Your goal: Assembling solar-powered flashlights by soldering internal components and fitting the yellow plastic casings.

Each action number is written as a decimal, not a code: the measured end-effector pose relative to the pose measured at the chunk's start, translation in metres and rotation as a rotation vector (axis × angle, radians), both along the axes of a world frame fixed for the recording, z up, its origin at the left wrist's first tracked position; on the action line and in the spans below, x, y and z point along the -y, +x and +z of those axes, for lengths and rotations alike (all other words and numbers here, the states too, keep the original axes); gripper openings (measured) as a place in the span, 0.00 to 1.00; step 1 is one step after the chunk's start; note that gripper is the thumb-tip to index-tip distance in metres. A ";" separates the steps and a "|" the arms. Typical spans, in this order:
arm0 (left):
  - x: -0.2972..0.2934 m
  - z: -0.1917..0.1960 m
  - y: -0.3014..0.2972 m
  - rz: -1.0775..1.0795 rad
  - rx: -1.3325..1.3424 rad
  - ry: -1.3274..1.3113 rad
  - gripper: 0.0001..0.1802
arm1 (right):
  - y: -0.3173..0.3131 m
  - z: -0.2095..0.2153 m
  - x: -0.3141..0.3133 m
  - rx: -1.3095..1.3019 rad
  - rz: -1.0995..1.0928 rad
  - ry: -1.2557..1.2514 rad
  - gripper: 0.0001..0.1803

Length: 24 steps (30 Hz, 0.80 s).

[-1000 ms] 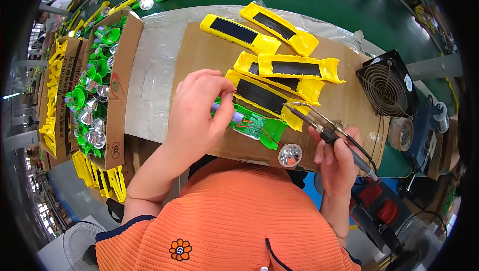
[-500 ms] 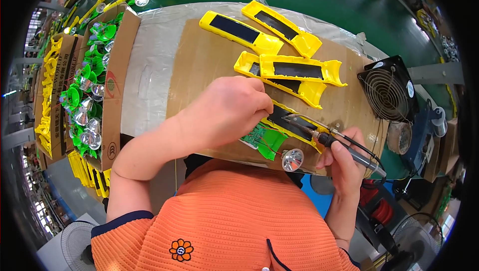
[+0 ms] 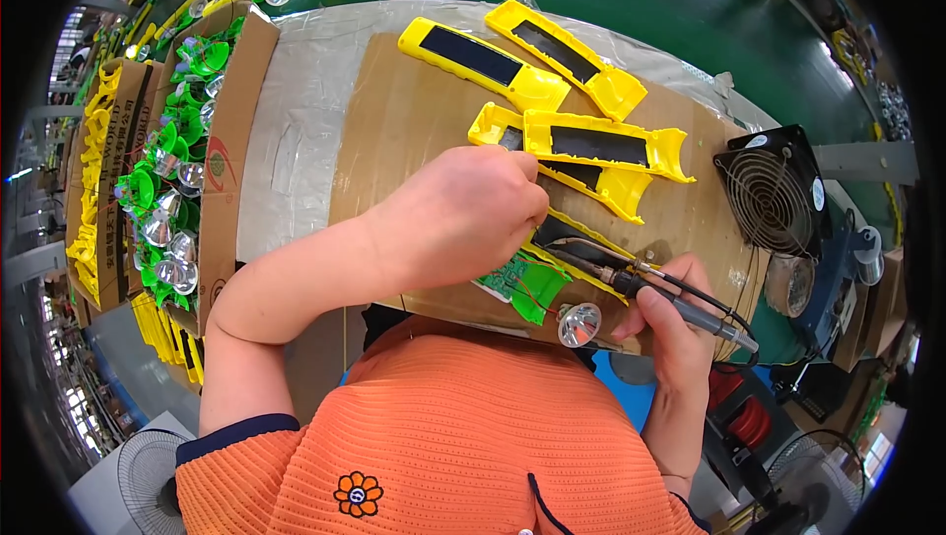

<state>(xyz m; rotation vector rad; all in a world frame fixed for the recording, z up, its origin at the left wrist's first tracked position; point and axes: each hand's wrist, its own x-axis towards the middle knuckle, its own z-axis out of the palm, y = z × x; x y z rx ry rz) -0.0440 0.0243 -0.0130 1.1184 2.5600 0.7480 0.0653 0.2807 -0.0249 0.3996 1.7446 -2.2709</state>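
Observation:
My left hand (image 3: 483, 205) is closed in a pinch over the near yellow casing half (image 3: 560, 230); whatever sits between its fingertips is hidden. In my right hand (image 3: 680, 333) is a soldering iron (image 3: 705, 321), gripped like a pen, with a thin curved metal tube alongside its shaft. Its tip lies over the dark panel inside that casing, close to my left fingers. Partly under my left hand, a green casing piece with a circuit board (image 3: 514, 274) lies beside the yellow one. Thin red wires run from it toward a silver reflector lamp (image 3: 578, 324) at the cardboard's near edge.
Several yellow casing halves with dark panels (image 3: 598, 145) lie farther back on the cardboard sheet (image 3: 379, 131). At right stands a black fan (image 3: 774, 190). A carton (image 3: 239, 141) of green lamp parts stands at left, with yellow parts (image 3: 94, 180) beyond it.
The soldering iron's tip has moved left, closer to my left fingertips. My left hand has shifted slightly toward it and stays pinched. The whole view has shifted a little.

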 end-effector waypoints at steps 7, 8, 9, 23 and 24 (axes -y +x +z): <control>-0.001 -0.001 0.001 -0.001 -0.020 -0.001 0.04 | -0.002 0.002 0.001 0.021 0.019 0.043 0.08; -0.001 -0.001 0.001 0.000 -0.022 0.000 0.04 | -0.003 0.002 0.002 0.026 0.015 0.040 0.08; -0.001 -0.001 0.001 -0.001 -0.022 0.000 0.04 | -0.003 0.003 0.002 0.032 0.013 0.036 0.08; -0.001 -0.002 0.002 0.006 -0.031 0.010 0.04 | 0.001 -0.005 -0.001 -0.020 -0.037 -0.051 0.09; -0.001 -0.002 0.002 0.007 -0.031 0.011 0.04 | 0.001 -0.005 -0.001 -0.031 -0.048 -0.064 0.09</control>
